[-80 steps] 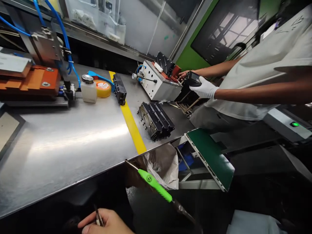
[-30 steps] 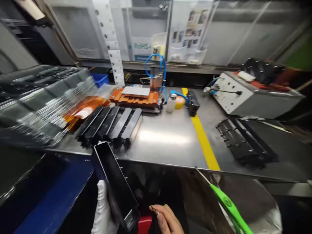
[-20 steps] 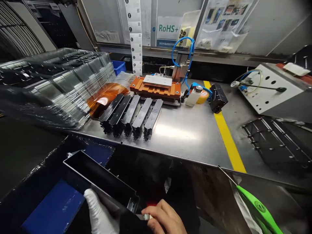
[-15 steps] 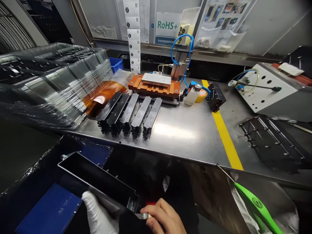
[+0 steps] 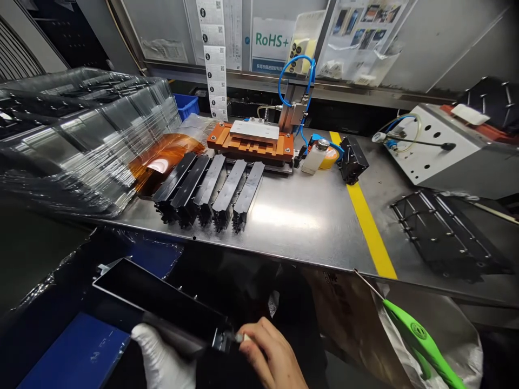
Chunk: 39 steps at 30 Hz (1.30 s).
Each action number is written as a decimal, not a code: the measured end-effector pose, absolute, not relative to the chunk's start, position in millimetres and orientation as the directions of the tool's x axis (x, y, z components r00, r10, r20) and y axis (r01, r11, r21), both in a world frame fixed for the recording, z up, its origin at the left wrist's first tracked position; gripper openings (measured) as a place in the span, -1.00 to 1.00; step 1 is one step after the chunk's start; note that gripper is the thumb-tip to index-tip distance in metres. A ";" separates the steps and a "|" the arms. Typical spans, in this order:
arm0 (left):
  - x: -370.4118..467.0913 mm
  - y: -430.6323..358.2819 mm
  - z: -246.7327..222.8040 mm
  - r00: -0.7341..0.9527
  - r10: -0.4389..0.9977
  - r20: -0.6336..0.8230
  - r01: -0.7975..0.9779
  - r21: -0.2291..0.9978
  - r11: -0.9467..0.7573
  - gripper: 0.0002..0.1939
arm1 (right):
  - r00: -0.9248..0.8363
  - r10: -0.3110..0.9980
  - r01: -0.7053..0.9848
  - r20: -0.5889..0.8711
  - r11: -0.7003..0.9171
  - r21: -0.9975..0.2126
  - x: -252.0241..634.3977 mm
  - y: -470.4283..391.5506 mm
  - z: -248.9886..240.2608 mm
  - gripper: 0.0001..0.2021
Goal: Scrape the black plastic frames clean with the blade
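Observation:
My left hand (image 5: pixel 160 359), in a white glove, holds a long black open-topped housing (image 5: pixel 162 300) from below, thumb along its near side. The housing slants down to the right over the dark area before the bench. At its right end, my bare right hand (image 5: pixel 270 351) pinches a small tool with a pale handle (image 5: pixel 242 337); its tip is close to the housing's corner and blurred. Whether the tip touches the housing is unclear. Several black housings (image 5: pixel 219 192) lie side by side on the metal bench (image 5: pixel 284 227).
An orange fixture (image 5: pixel 250 145) with a metal plate stands behind the row. Stacked clear trays (image 5: pixel 89 140) fill the left. A bottle (image 5: pixel 315 157), yellow tape (image 5: pixel 367 229), a grey machine box (image 5: pixel 446 156) and black parts (image 5: pixel 450 235) are right. A green-handled tool (image 5: pixel 424 337) hangs at the front edge.
The bench scene has shifted slightly left in view. The housing's right end and the pale-handled tool have moved slightly apart, and the right hand is a little higher.

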<state>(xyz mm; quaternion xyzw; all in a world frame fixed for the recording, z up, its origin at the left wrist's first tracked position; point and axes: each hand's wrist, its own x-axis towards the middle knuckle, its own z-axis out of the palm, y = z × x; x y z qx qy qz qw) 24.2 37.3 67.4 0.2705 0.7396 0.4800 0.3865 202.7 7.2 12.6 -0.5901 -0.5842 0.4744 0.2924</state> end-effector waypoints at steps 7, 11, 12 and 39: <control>17.6 51.8 73.2 -0.413 0.751 -0.514 -0.423 0.839 0.341 -0.44 | -0.234 0.937 0.329 -0.260 -0.175 -0.928 238.3 13.1 0.0 -0.55; 22.0 53.8 56.4 -0.249 0.678 -0.692 -0.671 0.628 0.394 -0.40 | -0.474 0.870 0.450 -0.133 0.110 -0.886 234.3 12.4 40.4 -0.56; 23.8 53.1 52.2 -0.221 0.652 -0.725 -0.708 0.580 0.404 -0.44 | -0.500 0.859 0.476 -0.109 0.168 -0.863 231.9 13.4 47.9 -0.55; 16.2 39.6 24.6 0.047 0.718 -0.694 -0.822 0.381 0.423 -0.43 | -0.292 0.923 0.520 -0.249 -0.065 -0.852 245.0 19.9 6.2 -0.52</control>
